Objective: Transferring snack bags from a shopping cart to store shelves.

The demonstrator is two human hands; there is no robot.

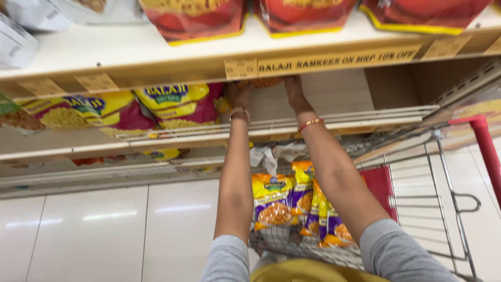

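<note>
**Both hands up on a snack packet under the shelf edge**

We see the left hand (239, 94) and the right hand (294, 90) raised side by side into the middle shelf (339, 125). Between them is an orange snack packet (261, 82), just below the price strip (334, 61) of the shelf above. Both hands touch the packet at its sides, but the fingers are hidden behind it and the strip, so we cannot tell how far they are closed. To the left of the packet, on the same shelf, yellow and pink packets (177, 107) lie in a row. Below the packet stands a shopping cart (443, 203) holding yellow and purple packets (276, 201).
</note>
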